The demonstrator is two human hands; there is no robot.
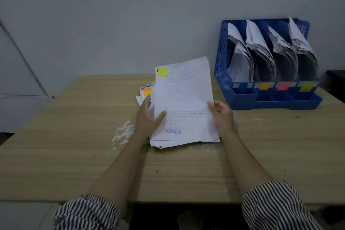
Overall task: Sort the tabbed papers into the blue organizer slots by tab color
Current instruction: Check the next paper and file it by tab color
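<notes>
A white sheet with a yellow-green tab [183, 99] is lifted at an angle over the paper pile [144, 92] on the table. My right hand [222, 115] pinches its right edge. My left hand [149, 115] touches its left edge, thumb lying on the sheet and fingers reaching under it. The pile below shows orange, pink and blue tabs at its far left corner. The blue organizer [222, 80] stands at the back right with several paper-filled slots, labelled blue [240, 85], orange [265, 86], pink [282, 86] and yellow-green [306, 87].
The wooden table [74, 136] has a patch of chipped white paint just left of the pile. A grey wall rises behind it. A dark object [336, 78] sits right of the organizer.
</notes>
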